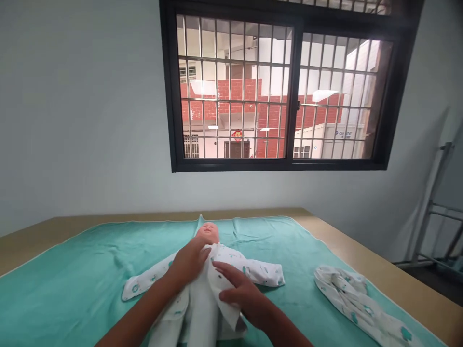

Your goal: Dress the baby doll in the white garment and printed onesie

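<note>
A baby doll (207, 231) lies on its back, head toward the wall, wearing a white baby shirt (264, 272) with green prints. Both shirt sleeves stretch out sideways, and the front hangs open over the pale body and legs. My left hand (191, 261) is at the collar just below the doll's chin, fingers closed on the shirt's edge; its fingertips are partly hidden. With thumb and fingers, my right hand (243, 295) grips the shirt's front flap (220, 284) on the right side of the chest.
A green cloth (90, 270) with pale edging covers much of the wooden table (390, 265). White printed baby pants (356, 301) lie crumpled at the right. Behind the table are a wall and a barred window (235, 91). A metal frame (430, 207) stands at the far right.
</note>
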{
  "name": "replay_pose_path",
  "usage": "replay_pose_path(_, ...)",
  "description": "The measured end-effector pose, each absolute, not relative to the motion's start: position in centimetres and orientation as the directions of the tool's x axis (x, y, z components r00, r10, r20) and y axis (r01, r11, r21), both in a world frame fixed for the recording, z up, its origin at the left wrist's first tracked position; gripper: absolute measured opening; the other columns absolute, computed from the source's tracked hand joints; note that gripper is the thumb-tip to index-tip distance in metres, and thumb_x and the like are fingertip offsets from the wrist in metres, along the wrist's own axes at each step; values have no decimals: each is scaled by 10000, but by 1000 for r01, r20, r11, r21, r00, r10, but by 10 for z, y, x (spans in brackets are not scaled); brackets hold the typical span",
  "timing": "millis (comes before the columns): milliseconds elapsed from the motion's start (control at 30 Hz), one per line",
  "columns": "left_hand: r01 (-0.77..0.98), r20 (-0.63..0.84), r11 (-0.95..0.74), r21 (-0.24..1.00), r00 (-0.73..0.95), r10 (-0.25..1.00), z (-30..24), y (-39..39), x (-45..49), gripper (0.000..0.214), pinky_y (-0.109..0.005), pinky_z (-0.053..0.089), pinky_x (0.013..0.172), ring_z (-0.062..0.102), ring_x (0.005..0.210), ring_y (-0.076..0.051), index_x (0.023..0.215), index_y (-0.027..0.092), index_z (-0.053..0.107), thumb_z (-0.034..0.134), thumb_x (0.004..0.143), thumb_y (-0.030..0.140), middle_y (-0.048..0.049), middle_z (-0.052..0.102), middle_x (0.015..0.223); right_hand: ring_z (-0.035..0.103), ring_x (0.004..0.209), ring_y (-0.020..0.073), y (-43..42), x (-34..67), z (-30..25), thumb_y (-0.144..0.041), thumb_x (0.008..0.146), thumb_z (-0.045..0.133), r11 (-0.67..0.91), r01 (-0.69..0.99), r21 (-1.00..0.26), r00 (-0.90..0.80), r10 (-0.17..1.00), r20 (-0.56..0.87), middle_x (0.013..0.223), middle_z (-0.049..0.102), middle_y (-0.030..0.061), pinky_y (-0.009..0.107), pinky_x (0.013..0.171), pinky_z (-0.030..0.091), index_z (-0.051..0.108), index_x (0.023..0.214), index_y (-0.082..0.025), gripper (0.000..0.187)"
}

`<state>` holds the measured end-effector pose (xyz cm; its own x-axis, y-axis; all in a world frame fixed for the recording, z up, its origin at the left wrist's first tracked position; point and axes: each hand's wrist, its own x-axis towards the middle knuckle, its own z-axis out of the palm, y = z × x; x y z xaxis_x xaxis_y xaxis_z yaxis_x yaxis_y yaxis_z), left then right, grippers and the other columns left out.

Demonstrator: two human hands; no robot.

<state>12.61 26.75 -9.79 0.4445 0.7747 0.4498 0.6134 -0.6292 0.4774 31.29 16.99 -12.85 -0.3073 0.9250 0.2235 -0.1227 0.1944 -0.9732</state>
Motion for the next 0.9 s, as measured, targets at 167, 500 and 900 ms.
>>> replay_pose_path(167,523,505,-542,658,228,832,-132,249,91,362,-445,408,1043,519,1188,-246,1175,219,515,550,834,335,-85,566,1246,684,935,250,167,296,-135,-194,734,663,35,-199,-979,-427,897,119,1301,612,61,330,662,537,635,1192,-283,468)
replay_pose_path(500,445,567,-677,586,370,735,-167,206,56,461,-504,402,1069,456,1263,-308,1076,215,535,753,674,275,-144,486,1304,619,620,163,188,293,-160,-447,807,656,209,55,-976,-67,976,205,790,662,32,266,505,476,641,909,-199,268)
replay_pose_path(900,399,693,-823,405,453,561,-162,188,46,127,-352,508,926,558,1094,-198,814,216,471,494,813,91,-83,583,1134,209,1449,239,219,266,-160,-450,924,459,312,589,-746,-92,942,321,1554,297,26,485,1207,71,378,1447,-267,560)
